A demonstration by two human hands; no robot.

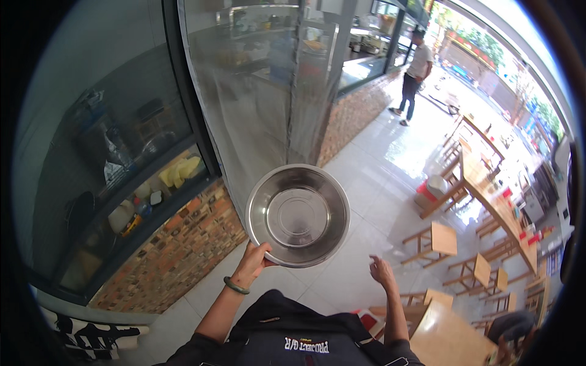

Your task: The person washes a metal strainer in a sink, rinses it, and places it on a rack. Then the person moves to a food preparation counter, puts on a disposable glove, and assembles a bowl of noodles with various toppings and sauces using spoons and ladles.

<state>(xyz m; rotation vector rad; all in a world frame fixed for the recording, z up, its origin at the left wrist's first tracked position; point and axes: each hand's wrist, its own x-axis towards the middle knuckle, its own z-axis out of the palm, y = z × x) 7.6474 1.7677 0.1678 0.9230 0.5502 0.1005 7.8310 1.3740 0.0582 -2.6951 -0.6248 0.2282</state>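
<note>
A round stainless steel basin (pixel 297 217) is held out before me, its inside facing up and nothing lying in it. My left hand (pixel 256 264) grips its near left rim, thumb over the edge; the fingers beneath are partly hidden. A green bangle (pixel 236 285) circles that wrist. To the right of the basin, apart from it, my right hand (pixel 381 271) hangs over the tiled floor with no object visible in it. Its fingers are loosely bent, the index finger pointing forward. Just past the basin hangs a clear plastic strip curtain (pixel 252 100) across a doorway.
A low brick-patterned wall (pixel 178 247) with a dark-framed window runs along the left. Wooden stools (pixel 443 239) and a long wooden table (pixel 487 201) stand at right, another table (pixel 446 329) nearer. A red-and-white bin (pixel 432 187) is beside the long table. A person (pixel 416 75) stands by the entrance.
</note>
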